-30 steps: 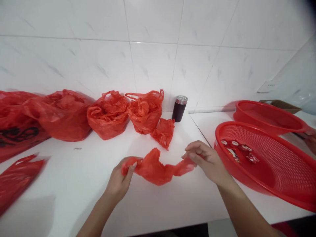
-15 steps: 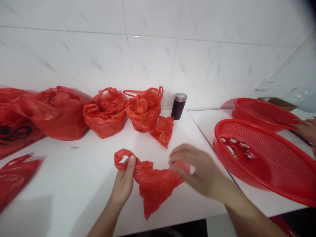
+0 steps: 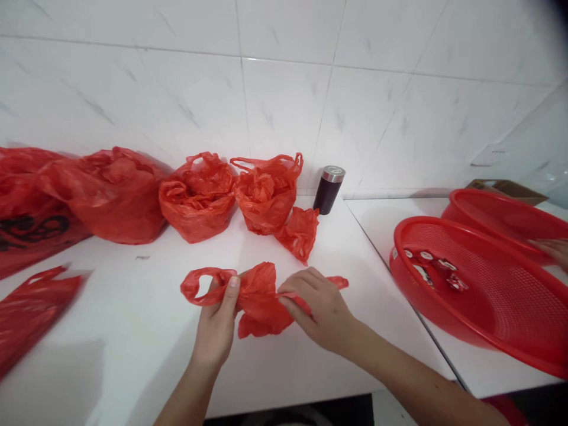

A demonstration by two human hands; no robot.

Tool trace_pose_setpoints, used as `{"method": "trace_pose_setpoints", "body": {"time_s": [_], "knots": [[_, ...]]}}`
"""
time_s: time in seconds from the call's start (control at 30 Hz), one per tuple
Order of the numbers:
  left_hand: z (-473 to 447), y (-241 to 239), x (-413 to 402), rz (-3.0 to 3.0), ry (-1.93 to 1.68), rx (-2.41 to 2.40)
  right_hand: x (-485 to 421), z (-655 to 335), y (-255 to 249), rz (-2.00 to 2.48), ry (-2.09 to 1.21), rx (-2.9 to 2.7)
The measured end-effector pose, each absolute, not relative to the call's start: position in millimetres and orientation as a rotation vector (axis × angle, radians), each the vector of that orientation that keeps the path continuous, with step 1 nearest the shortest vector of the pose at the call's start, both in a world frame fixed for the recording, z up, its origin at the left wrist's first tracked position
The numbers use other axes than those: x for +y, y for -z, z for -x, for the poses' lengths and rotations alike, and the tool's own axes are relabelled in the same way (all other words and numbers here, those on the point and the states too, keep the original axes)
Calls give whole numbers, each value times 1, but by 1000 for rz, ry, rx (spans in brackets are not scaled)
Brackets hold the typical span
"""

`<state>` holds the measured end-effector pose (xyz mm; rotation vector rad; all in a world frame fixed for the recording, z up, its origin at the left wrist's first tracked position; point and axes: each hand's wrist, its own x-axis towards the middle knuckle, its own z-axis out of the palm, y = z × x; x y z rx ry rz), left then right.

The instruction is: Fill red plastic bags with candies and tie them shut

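Between my hands, over the white table (image 3: pixel 146 331), is a crumpled red plastic bag (image 3: pixel 261 305). My left hand (image 3: pixel 219 322) pinches it below a looped handle, thumb on top. On the other side my right hand (image 3: pixel 317 305) grips the bag, fingers and thumb pressed together, and a strip of red plastic sticks out beyond the knuckles. Behind my hands a small crumpled red bag (image 3: pixel 299 234) lies against a fuller red bag (image 3: pixel 268 195) with upright handles. What is inside the held bag, if anything, cannot be seen.
Several red bags stand along the tiled wall, among them a round one (image 3: pixel 197 198). A dark tumbler (image 3: pixel 329 189) is beside them. At right, a red perforated basket (image 3: pixel 479 319) holds small packets; behind it are another red basket (image 3: pixel 501 216) and another person's hand (image 3: pixel 554 248).
My right hand has closed on the bag and moved slightly left. The bag's hanging lower part is now gathered up. The rear basket at right and the other person's hand have shifted.
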<state>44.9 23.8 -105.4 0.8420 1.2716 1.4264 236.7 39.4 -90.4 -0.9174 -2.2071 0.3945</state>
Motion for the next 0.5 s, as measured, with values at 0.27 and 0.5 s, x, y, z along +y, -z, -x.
{"method": "trace_pose_setpoints", "body": {"time_s": [0.27,0.5], "knots": [[-39,105,24,-897,-1439,1367,46,-242,101,1138,-883,-2397],[11,121,30,-995,-1303,1697,57,-270,69,996,-512,-2229]]}}
